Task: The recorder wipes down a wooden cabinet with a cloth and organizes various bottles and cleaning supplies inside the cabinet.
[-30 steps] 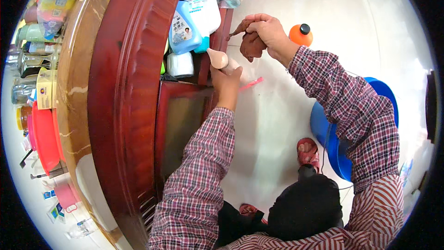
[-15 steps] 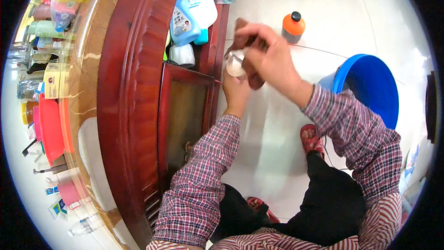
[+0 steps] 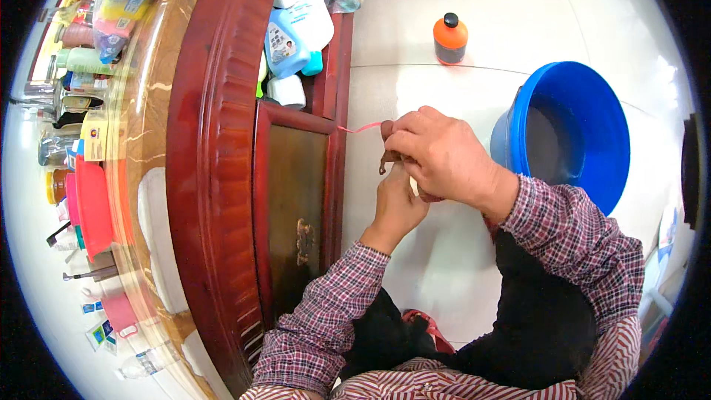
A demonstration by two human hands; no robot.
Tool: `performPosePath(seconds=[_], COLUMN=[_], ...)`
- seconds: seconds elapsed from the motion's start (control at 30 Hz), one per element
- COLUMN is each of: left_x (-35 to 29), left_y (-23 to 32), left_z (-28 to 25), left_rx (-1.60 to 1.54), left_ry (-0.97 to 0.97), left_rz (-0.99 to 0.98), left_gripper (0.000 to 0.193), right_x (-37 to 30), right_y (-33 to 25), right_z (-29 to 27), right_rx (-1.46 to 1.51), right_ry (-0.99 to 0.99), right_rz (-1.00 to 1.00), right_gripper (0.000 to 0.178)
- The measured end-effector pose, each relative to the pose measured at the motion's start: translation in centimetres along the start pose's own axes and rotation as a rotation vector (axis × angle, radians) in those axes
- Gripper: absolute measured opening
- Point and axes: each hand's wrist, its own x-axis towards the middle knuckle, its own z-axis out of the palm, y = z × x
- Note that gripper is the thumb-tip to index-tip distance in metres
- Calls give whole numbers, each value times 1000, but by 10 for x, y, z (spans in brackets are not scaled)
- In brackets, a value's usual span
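Observation:
My right hand (image 3: 448, 154) is closed round a dark brown item (image 3: 386, 155), whose kind I cannot make out; a narrow end hangs past the fingers. From its top a thin pink strip (image 3: 363, 128) runs left to the cabinet's edge. Just below, my left hand (image 3: 398, 207) is closed with its fingers tucked against the right one. Between the two hands a bit of something white (image 3: 413, 187) shows; most of it is hidden. Both hands are over the tiled floor, beside the cabinet door (image 3: 296, 200).
A blue bucket (image 3: 522, 126) with greyish liquid stands on the right. Farther off is an orange bottle (image 3: 450, 35) with a black cap. Blue and white bottles (image 3: 285, 48) fill the open cabinet compartment. At left, a cluttered marble-look top (image 3: 152, 104) holds a red basin (image 3: 96, 207).
Both hands have come lower and nearer to me, now pressed together. The round white thing seen in my left hand is mostly covered. The pink strip has come into sight.

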Motion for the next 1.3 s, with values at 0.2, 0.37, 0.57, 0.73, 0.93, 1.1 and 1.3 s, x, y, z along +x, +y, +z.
performPosePath(seconds=[0.2, 0.37, 0.57, 0.73, 0.93, 1.1, 1.3], left_x=[-26, -39, -37, -45, -55, -46, -34], left_y=[13, 29, 40, 49, 68, 66, 86], left_z=[0, -14, -41, -52, -65, -86, -95], left_rx=[-262, -345, -541, -653, -583, -603, -846], left_ry=[-76, -16, 202, 271, 325, 243, 142], left_rz=[-110, -82, -233, -225, -137, 11, -52], left_gripper=[53, 54, 63, 85, 59, 67, 68], right_x=[1, -18, -22, -40, -70, -87, -66], right_y=[22, 29, -19, 28, 74, 54, 39], right_z=[0, -5, 18, 40, 57, 46, 12], right_rx=[102, 1298, 484, 442, 961, 2231, 1998], right_ry=[79, 201, 251, 199, -36, -5, 28], right_rz=[179, 616, 95, 505, 1074, 1304, 1069], right_gripper=[12, 13, 23, 12, 19, 43, 43])
